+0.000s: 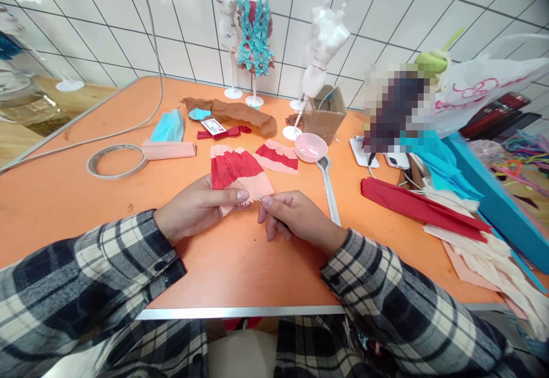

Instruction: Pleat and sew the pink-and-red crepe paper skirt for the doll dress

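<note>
My left hand [199, 203] pinches a piece of red and pink crepe paper [240, 169] between thumb and fingers, above the front middle of the table. Along its lower edge runs a ragged, gathered line. At that edge my right hand [300, 215] is closed, thumb against forefinger, on a thin needle-like thing with only its pale tip showing. Just behind lies a second red and pink crepe paper piece [278, 156]. To its right stands a pink bowl [311, 146], with a long grey tool [329, 189] beside it reaching toward my right wrist.
A tape roll [92, 166] and folded pink paper [171, 149] lie left on the orange table [206, 275]. Small white mannequins [321, 46] and a cardboard box [328, 118] stand behind. Right are red folded paper [420, 206], phones and a blue tray edge [506, 201]. A cable crosses the left.
</note>
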`<state>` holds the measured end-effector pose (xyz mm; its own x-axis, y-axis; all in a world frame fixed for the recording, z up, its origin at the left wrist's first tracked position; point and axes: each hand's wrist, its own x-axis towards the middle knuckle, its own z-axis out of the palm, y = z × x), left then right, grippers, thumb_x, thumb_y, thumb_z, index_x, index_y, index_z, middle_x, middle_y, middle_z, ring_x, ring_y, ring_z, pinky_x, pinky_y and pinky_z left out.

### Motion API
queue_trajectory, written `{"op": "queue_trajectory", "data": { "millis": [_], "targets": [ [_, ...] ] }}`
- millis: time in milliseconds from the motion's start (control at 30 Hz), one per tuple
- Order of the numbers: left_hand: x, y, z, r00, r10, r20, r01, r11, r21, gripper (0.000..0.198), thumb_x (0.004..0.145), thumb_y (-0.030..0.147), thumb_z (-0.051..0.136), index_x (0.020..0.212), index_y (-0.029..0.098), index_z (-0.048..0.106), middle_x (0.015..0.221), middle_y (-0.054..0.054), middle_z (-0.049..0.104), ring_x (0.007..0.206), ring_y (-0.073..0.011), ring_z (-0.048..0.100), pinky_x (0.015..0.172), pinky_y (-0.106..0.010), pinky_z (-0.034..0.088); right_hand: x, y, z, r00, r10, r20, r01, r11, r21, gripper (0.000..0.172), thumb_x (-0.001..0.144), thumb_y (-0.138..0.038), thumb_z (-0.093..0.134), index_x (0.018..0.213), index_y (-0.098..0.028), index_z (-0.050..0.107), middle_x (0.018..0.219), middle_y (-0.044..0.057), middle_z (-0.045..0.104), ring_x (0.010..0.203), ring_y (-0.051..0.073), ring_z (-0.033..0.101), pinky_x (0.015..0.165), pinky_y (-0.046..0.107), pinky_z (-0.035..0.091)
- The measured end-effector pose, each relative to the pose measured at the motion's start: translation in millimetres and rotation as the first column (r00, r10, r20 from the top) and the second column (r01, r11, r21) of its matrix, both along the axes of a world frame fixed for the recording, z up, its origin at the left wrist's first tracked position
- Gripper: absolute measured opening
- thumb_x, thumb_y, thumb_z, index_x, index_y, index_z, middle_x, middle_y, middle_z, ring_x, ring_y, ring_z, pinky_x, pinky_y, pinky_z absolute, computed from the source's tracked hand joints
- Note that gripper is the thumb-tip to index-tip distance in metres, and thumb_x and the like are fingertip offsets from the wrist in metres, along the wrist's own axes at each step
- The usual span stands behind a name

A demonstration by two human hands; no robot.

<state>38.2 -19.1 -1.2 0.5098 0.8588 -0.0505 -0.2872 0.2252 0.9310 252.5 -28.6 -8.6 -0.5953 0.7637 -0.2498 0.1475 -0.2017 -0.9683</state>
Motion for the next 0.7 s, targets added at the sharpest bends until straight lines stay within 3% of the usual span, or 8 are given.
{"op": "queue_trajectory", "data": {
  "millis": [400,700],
  "targets": [
    [-2.2,0.3,-4.0,1.000,0.003,-0.015,-0.004,0.999,-0.050,0.012,0.076,0.019,0.081,0.073,0.014,0.070,0.075,-0.004,0.068,0.076,-0.0182,0.063,0.075,-0.032,0.054,1.0,-0.8,-2.5,1.000,0.015,0.000,-0.015,0.999,0.037,0.047,0.092,-0.059,0.059,0.075,-0.015,0.065,0.053,0.000,0.066,0.039,0.006,0.046,0.043,0.019,0.035],
    [-3.2,1.5,-6.2,0.999,0.007,-0.035,-0.009,0.998,-0.061,0.013,0.073,0.021,0.083,0.075,0.015,0.072,0.075,-0.005,0.068,0.076,-0.0203,0.064,0.074,-0.034,0.057,1.5,-0.2,-2.7,1.000,0.020,0.006,-0.020,0.999,0.042,0.046,0.092,-0.058,0.058,0.074,-0.015,0.065,0.052,0.000,0.065,0.038,0.006,0.044,0.043,0.020,0.035]
  ]
}}
